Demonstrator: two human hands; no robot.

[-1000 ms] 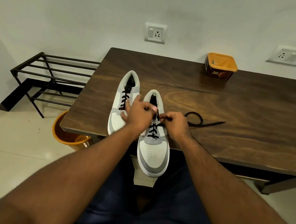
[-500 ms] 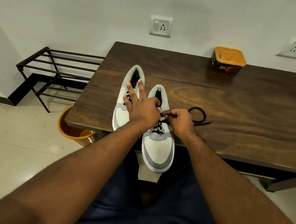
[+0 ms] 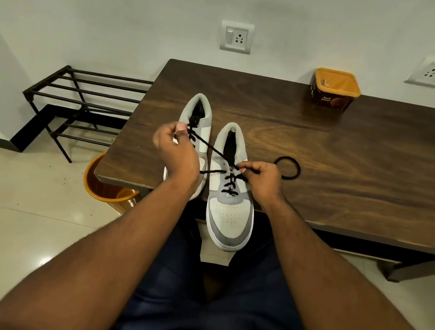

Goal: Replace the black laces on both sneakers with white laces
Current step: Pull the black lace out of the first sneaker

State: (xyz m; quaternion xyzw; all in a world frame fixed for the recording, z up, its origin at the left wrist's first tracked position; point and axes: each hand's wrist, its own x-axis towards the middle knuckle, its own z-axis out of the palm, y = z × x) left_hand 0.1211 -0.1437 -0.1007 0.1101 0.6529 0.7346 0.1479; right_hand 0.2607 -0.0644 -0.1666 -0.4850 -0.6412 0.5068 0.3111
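The left hand [image 3: 176, 151] is pinching a taut run of the black lace [image 3: 213, 147], while the right hand [image 3: 262, 175] is pinching it at the eyelets of the sneaker [image 3: 230, 191] lying between both hands. Judging from this, each crossing is best loosened before drawing the freed end straight out, steadying the shoe so it isn't sliding off the table [image 3: 349, 160] edge.

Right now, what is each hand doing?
Left hand: pinching the black lace, pulled taut.
Right hand: pinching the same lace at the right sneaker.
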